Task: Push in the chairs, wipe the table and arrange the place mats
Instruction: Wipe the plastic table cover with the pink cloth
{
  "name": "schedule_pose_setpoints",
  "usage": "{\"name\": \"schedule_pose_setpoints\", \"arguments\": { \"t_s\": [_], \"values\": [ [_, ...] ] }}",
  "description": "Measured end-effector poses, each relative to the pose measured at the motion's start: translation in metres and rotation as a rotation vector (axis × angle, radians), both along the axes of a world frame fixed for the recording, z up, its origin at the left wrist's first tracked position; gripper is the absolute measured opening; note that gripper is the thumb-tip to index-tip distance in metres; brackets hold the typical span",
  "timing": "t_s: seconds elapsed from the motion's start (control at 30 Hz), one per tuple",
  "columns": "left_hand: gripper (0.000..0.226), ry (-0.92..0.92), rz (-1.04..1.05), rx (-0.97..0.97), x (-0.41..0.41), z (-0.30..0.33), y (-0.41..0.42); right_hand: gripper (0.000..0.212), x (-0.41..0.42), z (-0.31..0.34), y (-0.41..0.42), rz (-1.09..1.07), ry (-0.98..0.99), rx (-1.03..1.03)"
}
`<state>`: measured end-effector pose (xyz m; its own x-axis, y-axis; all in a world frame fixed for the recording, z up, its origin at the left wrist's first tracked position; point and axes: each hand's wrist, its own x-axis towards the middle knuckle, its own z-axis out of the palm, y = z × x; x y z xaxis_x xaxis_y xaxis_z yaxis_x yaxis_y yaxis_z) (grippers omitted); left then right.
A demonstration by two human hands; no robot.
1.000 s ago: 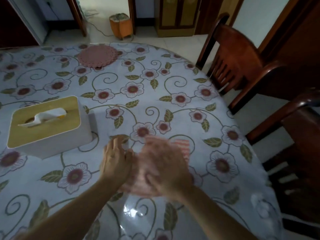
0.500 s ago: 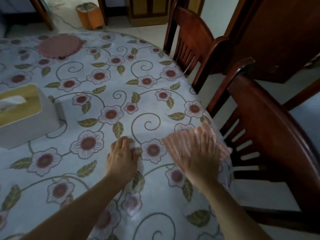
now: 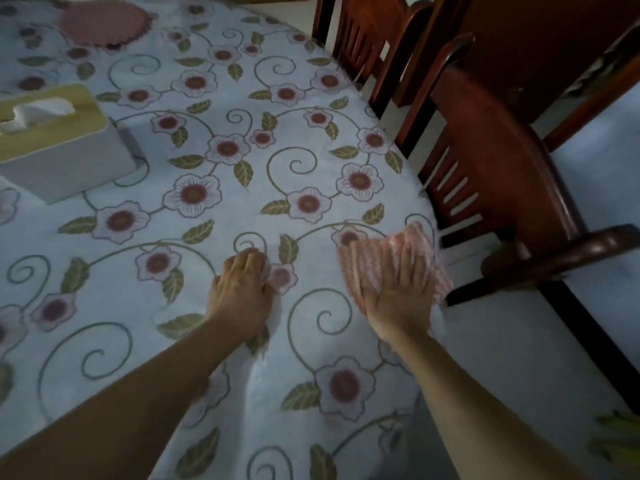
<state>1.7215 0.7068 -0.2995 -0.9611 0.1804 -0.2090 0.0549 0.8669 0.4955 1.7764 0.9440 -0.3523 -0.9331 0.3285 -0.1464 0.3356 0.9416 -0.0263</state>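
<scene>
chairs: 2 | place mat: 1 | cloth: 1 | tissue box: 1

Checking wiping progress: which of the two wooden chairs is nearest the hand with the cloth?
The nearer chair, its armrest just beside the right hand pressing the pink cloth; the other chair stands farther up the table edge.

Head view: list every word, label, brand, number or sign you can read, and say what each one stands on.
None: no readable text shows in the head view.
Tissue box: plain lid and plain white sides, no label visible.
Tablecloth: flowers, leaves and scrolls only, no lettering.
Wiping cloth under the right hand: pink stripes, no tag visible.
Round place mat: plain and blurred.
Chairs: bare wood, no markings.
</scene>
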Motion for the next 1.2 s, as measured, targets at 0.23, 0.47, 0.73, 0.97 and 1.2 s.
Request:
{"name": "schedule_pose_setpoints", "arguments": {
  "t_s": [0.23,0.47,0.73,0.97,1.2],
  "values": [
    [0.045,-0.049,0.019,0.008,0.079,0.008,-0.047,0.061,0.146,0.006,-0.143,0.322,0.091,-0.181],
    [0.031,-0.099,0.05,-0.009,0.135,0.011,-0.104,0.064,0.151,0.019,-0.101,0.374,0.109,-0.189],
    [0.04,-0.084,0.137,-0.019,0.197,0.014,-0.173,0.075,0.171,0.012,-0.135,0.204,-0.005,-0.015],
    [0.027,-0.072,0.302,-0.035,0.233,0.012,-0.236,0.065,0.236,-0.001,-0.289,0.893,-0.038,-0.132],
    [0.033,-0.087,0.565,-0.084,0.251,0.009,-0.3,0.079,0.133,0.011,-0.266,0.885,-0.02,-0.051]
  ]
}}
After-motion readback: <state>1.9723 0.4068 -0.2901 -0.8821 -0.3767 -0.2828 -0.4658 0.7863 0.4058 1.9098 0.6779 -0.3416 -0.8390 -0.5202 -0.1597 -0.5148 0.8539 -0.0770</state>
